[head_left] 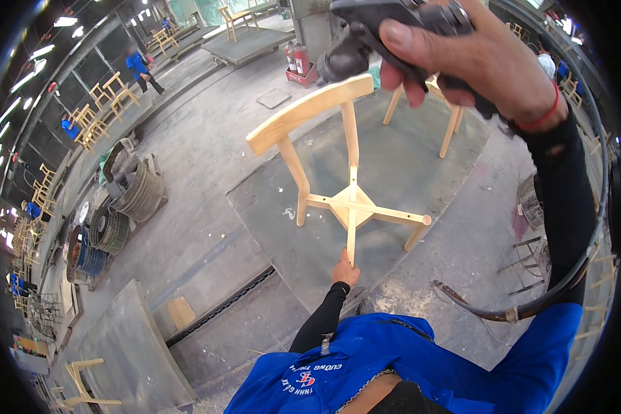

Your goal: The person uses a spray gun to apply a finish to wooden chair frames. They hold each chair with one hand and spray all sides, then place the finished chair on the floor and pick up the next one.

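Note:
My left hand (344, 270) grips the end of one leg of a pale wooden chair frame (345, 200), holding it tilted over the grey floor with its curved backrest (309, 112) pointing up and left. My right hand (476, 58) is raised close to the camera, closed around a dark power tool (383, 27) whose nose sits just above the backrest. A dark hose (566, 276) curves down from that arm past my blue jacket.
A second wooden frame (452, 121) stands behind the tool. Coiled hoses and drums (127, 190) sit at left, red fire extinguishers (297, 62) at the back. Several finished chairs (110, 93) line the left wall, where people in blue stand. A metal floor channel (221, 307) runs below left.

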Demonstrator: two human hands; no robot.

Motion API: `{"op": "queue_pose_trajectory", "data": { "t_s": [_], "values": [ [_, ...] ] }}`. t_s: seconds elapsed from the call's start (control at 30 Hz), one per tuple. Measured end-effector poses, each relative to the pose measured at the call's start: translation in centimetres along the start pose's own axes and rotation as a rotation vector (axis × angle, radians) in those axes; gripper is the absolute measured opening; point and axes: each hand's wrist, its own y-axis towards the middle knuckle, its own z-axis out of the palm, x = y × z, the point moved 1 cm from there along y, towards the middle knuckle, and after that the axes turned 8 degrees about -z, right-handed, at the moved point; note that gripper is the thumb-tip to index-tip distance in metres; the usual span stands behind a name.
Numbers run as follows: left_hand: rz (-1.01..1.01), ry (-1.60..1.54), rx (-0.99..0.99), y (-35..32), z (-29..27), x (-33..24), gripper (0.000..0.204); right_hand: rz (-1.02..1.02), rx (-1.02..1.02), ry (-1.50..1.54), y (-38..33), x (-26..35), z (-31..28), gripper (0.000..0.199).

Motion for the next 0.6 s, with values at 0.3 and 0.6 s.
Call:
{"op": "queue_pose_trajectory", "data": {
  "t_s": [0.3, 0.6],
  "values": [
    [-0.015, -0.044, 0.043, 0.0, 0.3, 0.3, 0.073, 0.204, -0.435, -0.303, -2.9, -4.7, -5.7, 0.031],
    [0.071, 0.079, 0.033, 0.7, 0.1, 1.2, 0.077, 0.165, -0.653, -0.113, -15.3, -13.0, -2.3, 0.040]
  ]
}}
